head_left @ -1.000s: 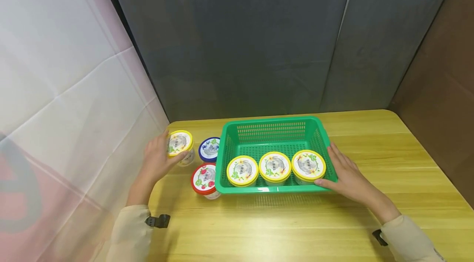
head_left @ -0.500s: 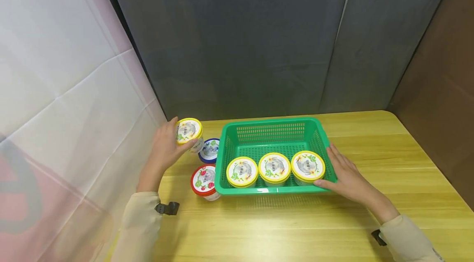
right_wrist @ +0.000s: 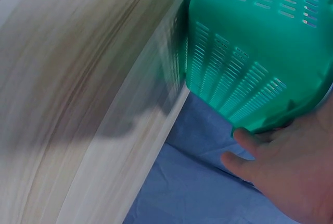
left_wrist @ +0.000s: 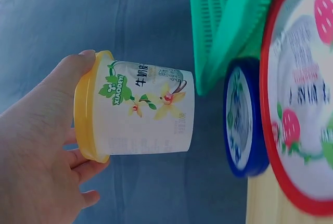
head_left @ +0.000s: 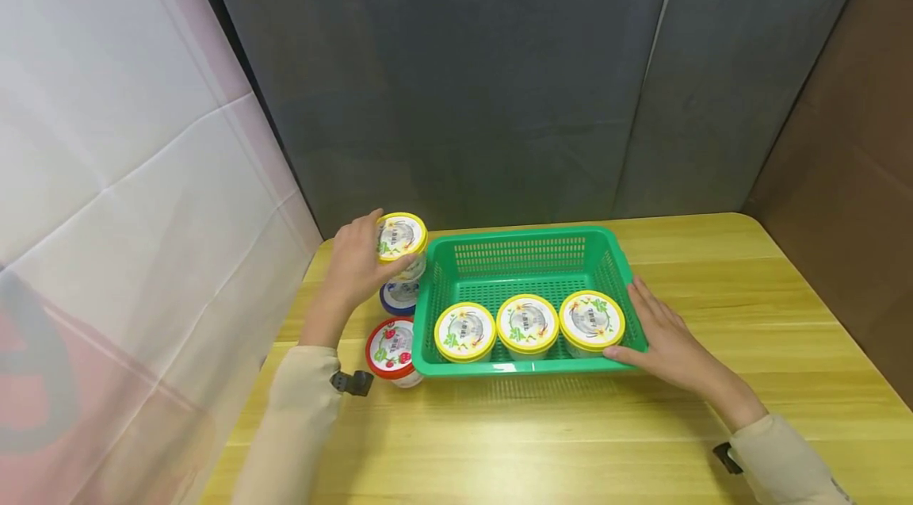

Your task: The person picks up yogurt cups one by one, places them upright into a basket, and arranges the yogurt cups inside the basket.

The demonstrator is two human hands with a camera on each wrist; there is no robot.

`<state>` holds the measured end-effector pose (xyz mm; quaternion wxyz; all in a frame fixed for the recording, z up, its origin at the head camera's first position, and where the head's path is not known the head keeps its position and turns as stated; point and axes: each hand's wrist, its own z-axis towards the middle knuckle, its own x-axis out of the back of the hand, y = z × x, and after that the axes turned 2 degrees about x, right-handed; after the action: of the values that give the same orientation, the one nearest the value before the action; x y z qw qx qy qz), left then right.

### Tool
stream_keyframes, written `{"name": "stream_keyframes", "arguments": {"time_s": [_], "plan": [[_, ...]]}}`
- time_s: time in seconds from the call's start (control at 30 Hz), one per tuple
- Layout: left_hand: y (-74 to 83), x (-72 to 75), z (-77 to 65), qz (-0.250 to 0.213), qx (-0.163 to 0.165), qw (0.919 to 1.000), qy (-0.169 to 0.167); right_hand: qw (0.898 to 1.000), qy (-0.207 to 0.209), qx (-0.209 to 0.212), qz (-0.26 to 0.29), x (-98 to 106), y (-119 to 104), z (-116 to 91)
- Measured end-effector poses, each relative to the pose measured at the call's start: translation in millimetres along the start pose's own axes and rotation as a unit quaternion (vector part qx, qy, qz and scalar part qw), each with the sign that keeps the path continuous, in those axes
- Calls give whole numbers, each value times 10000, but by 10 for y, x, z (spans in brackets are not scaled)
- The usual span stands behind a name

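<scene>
My left hand (head_left: 357, 263) grips a small paper yogurt cup (left_wrist: 143, 109) by its yellow lid. It is raised at the back left, beside the green plastic basket (head_left: 528, 232). Below it, a blue-lidded cup (head_left: 399, 297) is partly covered by the raised cup and the basket. A red-lidded cup (head_left: 390, 349) stands nearer, against the basket's left side. My right hand (head_left: 666, 346) holds the basket's right front corner, thumb over the rim and fingers along the outer side. Inside, yellow-lidded cups (head_left: 528, 323) stand in a row of three along the front.
A wooden table (head_left: 571, 441) lies under everything. A dark grey panel (head_left: 464, 93) rises behind it, a white printed sheet (head_left: 128, 196) at the left and a brown panel (head_left: 842, 132) at the right. The back half of the basket shows its bare mesh floor.
My left hand has lifted the yellow-lidded yogurt cup off the table and moved it right and back, up to the basket's left rim. The right hand and basket stay nearly still.
</scene>
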<state>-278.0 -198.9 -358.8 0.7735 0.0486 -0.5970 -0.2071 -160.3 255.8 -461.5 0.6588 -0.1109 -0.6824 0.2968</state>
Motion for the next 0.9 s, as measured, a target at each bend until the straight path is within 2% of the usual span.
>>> {"name": "stream_keyframes", "arguments": {"time_s": [0.43, 0.7, 0.9], "plan": [[297, -300, 213, 50, -456, 9988, -169, 10000, 37, 30, -24, -28, 18, 11], [468, -475, 267, -1, -662, 9968, -447, 10000, 49, 30, 38, -39, 25, 13], [553, -563, 304, 27, -794, 9954, -533, 10000, 69, 23, 23, -52, 41, 17]]}}
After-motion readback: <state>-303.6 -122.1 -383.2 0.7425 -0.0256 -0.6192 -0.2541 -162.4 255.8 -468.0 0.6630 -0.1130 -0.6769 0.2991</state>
